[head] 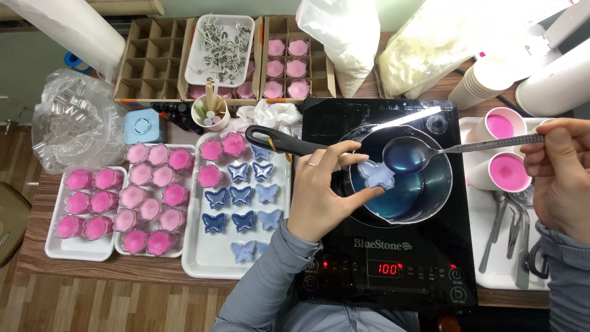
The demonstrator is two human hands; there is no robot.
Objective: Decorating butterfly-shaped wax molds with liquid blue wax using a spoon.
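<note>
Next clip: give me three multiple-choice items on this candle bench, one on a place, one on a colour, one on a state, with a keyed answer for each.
1. Where is the butterfly mould held by the left hand?
A. Over the pan
B. Over the white tray
C. Inside the cardboard box

2. What colour is the liquid in the pan?
A. Pink
B. Blue
C. Green

3. How is the spoon in the right hand?
A. Empty and lying on the cooker
B. Filled with blue liquid and held over the pan
C. Standing in a paper cup

Answers:
1. A, the fingers hold the mould above the pan's near left rim.
2. B, the pool in the pan is deep blue.
3. B, its bowl holds blue liquid, and the right hand grips the handle's far end.
</note>
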